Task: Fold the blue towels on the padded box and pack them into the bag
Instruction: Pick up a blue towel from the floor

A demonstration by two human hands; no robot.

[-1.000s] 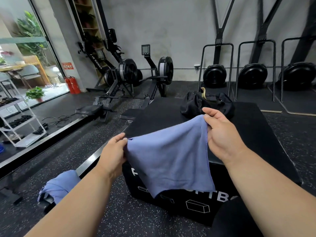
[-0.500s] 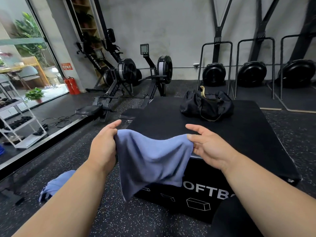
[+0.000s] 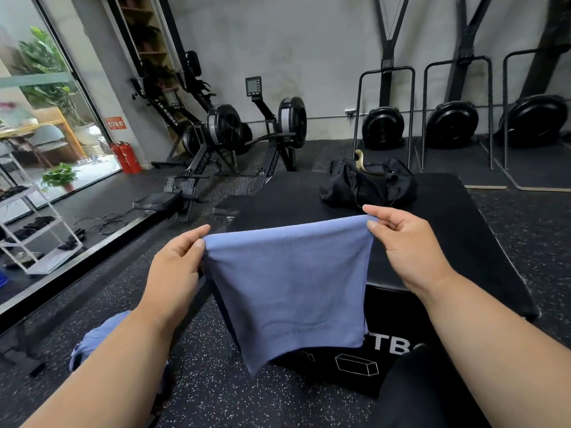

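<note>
Blue terry towel, limp, top corners pinched by left hand and right hand

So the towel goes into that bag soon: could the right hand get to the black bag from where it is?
Probably yes. The right hand pinches the blue towel just short of the black bag, with only bare padded box top between them.

rowing machines | red extinguishers; white shelf rack left
</note>
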